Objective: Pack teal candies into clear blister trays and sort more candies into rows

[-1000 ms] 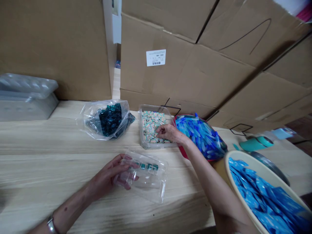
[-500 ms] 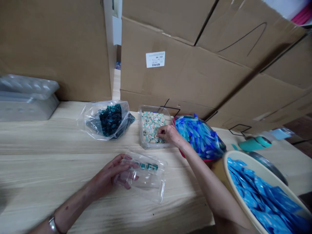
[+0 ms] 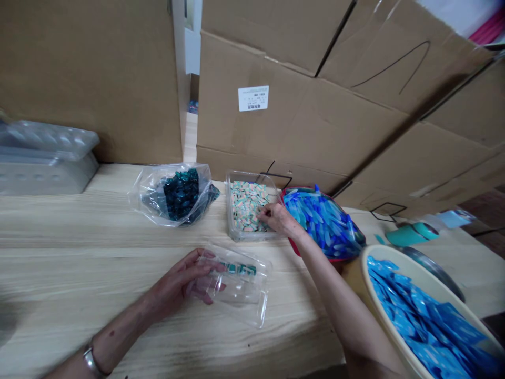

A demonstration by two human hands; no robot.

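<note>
My left hand (image 3: 185, 279) grips the edge of a clear plastic blister tray (image 3: 240, 287), which holds a row of small teal pieces (image 3: 236, 269) and rests near the table's front. My right hand (image 3: 279, 220) reaches over the right side of a clear plastic tub (image 3: 229, 210), its fingertips among pastel striped pieces (image 3: 246, 205). Whether those fingers pinch a piece is hidden. Right of that hand lies a red-edged bag of blue pieces (image 3: 323, 223).
A clear bag of dark teal pieces (image 3: 177, 195) lies on the wooden table (image 3: 79, 221). Stacked clear trays (image 3: 47, 158) stand at the far left. A cream bowl (image 3: 379, 316) of blue sachets sits at the lower right. Cardboard boxes (image 3: 295, 121) wall the back.
My right hand has shifted slightly right within the tub. My left hand and the blister tray have moved only slightly, and the whole view has shifted a little.
</note>
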